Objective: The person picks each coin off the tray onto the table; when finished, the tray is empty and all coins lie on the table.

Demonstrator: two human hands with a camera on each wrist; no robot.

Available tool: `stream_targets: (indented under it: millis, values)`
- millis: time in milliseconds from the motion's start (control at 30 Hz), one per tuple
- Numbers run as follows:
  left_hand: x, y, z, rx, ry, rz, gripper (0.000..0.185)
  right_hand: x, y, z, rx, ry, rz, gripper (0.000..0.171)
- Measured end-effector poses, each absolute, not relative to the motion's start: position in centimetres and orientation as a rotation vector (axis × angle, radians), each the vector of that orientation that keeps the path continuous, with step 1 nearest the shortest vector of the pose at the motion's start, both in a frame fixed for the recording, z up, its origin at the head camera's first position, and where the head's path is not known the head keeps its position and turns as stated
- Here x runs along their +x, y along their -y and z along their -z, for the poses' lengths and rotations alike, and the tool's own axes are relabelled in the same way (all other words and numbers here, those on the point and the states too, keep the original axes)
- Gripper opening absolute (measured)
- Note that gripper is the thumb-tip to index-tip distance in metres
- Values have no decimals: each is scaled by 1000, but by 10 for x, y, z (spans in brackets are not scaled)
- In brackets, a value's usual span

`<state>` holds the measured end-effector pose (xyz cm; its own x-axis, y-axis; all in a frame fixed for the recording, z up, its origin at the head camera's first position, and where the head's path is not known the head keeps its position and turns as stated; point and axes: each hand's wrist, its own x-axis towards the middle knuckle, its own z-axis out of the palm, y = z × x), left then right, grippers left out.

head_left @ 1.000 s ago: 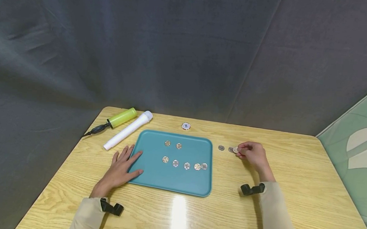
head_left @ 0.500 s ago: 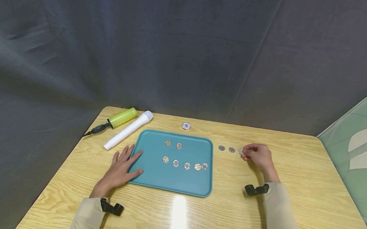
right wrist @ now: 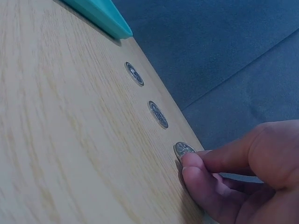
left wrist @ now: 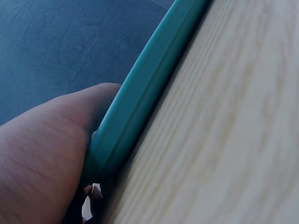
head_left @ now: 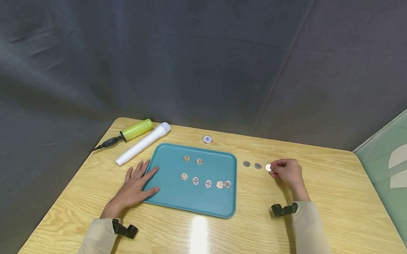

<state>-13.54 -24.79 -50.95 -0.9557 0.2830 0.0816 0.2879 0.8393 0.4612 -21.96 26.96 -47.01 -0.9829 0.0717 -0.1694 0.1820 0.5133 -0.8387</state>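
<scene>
My left hand (head_left: 135, 187) rests on the left rim of a teal tray (head_left: 190, 200), fingers spread. The left wrist view shows the thumb side of that hand against the tray's wall (left wrist: 135, 102). Right of the tray, my right hand (head_left: 288, 172) pinches a coin (right wrist: 184, 149) between thumb and fingertips, down at the tabletop; the fingers cover part of it. That coin ends a row with two other coins, a middle one (head_left: 258, 166) and one nearer the tray (head_left: 246, 163). Inside the tray lie two coins at the back, one of them a gold-toned coin (head_left: 187, 158), and several in a front row.
Behind the tray lies a poker chip (head_left: 207, 139). A white microphone-shaped tube (head_left: 143, 144) and a yellow-green hand pump (head_left: 136, 129) with a black end lie at the back left. A dark curtain (head_left: 192, 66) hangs behind the wooden table (head_left: 246, 238).
My right hand has moved a little to the right with its coin, away from the middle coin it overlapped. The coin now catches bright light. My left hand stays on the tray.
</scene>
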Motion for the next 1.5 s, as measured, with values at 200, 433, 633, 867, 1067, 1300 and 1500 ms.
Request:
stream_targets:
  millis: [200, 433, 633, 867, 1067, 1300, 1500]
  values:
    - [-135, 247, 510, -469, 2999, 761, 74, -220, -271, 471, 238, -2643, 1467, 22]
    - [-135, 247, 510, -468, 3012, 747, 74, -220, -270, 467, 201, -2690, 1421, 24]
    - [-136, 248, 511, -466, 3013, 751, 74, -219, -264, 453, 159, -2745, 1418, 25]
    - [-136, 247, 509, -461, 3017, 752, 74, -220, -251, 439, 82, -2750, 1487, 23]
    - [-135, 247, 508, -455, 3016, 751, 74, -221, -231, 431, 9, -2798, 1450, 21]
    - [-135, 247, 510, -450, 3016, 744, 74, -226, -206, 430, -83, -2755, 1478, 20]
    - [-136, 248, 511, -458, 3010, 741, 74, -228, -188, 430, -100, -2719, 1463, 18]
